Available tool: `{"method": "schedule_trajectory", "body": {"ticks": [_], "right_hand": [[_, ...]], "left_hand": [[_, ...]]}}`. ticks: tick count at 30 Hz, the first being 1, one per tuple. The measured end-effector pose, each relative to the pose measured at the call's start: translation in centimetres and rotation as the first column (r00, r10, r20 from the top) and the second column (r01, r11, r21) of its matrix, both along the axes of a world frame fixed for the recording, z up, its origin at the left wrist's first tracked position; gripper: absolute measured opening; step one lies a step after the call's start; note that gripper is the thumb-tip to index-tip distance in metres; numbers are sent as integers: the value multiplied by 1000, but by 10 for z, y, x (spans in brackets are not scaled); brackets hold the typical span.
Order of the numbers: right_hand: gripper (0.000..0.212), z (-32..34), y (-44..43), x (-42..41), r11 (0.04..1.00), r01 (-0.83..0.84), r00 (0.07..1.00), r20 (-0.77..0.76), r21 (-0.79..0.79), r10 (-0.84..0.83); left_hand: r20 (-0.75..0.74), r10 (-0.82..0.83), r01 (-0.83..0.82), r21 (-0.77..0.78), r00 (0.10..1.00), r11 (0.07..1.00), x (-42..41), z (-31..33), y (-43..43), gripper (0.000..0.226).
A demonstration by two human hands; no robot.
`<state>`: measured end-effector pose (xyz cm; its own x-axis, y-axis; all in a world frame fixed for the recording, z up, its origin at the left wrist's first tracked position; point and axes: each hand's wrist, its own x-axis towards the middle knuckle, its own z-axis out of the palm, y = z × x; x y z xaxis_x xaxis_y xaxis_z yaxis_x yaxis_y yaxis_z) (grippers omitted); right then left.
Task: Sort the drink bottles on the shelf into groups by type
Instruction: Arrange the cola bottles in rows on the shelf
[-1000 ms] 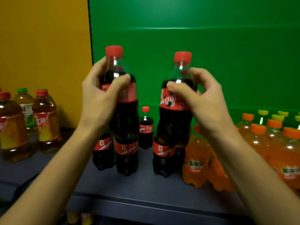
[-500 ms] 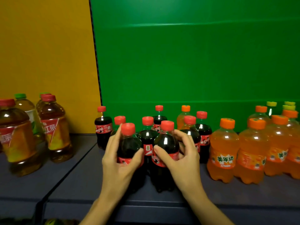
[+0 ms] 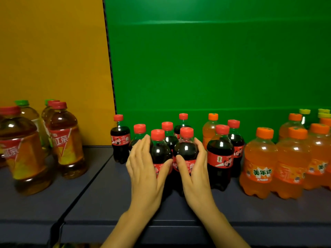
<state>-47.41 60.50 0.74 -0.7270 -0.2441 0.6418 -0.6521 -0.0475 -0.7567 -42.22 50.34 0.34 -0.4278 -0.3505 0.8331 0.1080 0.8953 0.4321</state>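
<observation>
Your left hand (image 3: 146,173) cups the left cola bottle (image 3: 160,154), fingers straight & loose, thumb across the label. Your right hand (image 3: 194,173) mirrors it on the right cola bottle (image 3: 186,151). Both bottles stand upright on the grey shelf (image 3: 100,197), touching, at the front of the cola group. Green backdrop (image 3: 215,59) behind, yellow panel (image 3: 53,51) on the left. Bottle bases hidden by your palms; can't tell if grips are firm.

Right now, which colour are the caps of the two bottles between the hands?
Red, on both cola bottles; head view.
</observation>
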Motion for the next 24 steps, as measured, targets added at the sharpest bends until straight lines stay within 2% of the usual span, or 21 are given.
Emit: {"method": "schedule_trajectory", "body": {"ticks": [3, 6, 9, 12, 15, 18, 19, 21, 24], "right_hand": [[57, 4, -1, -2, 999, 26, 1000, -13, 44, -25], [66, 2, 0, 1, 993, 79, 994, -85, 87, -72], [64, 3, 2, 14, 986, 167, 947, -281, 5, -159], [51, 7, -6, 36, 995, 77, 909, -406, -62, -96], [48, 6, -27, 52, 996, -78, 924, -373, 39, 87], [64, 5, -52, 66, 954, -167, 954, -205, 247, 220], [70, 1, -60, 69, 931, -142, 964, -165, 337, 207], [76, -3, -76, 75, 895, -14, 976, -188, 447, 109], [82, -3, -100, 79, 915, 43, 993, -120, 401, 6]], "left_hand": [[21, 23, -23, -13, 1000, 1000, -3, 0, -3, 70], [16, 5, -5, -14, 1000, 1000, 3, -1, -6, 68], [-86, -36, 44, 95, 996, 994, 15, 4, -19, 58], [-141, -11, 44, 235, 990, 971, 21, 13, -48, 51], [-11, 64, -56, 343, 998, 938, 18, 20, -88, 57], [175, -36, -55, 487, 984, 872, 8, 27, -125, 81], [228, -90, -42, 515, 970, 856, 4, 29, -133, 90], [303, -190, -7, 547, 934, 837, -5, 31, -145, 103], [293, -310, 79, 598, 904, 797, -21, 31, -162, 109]]}}
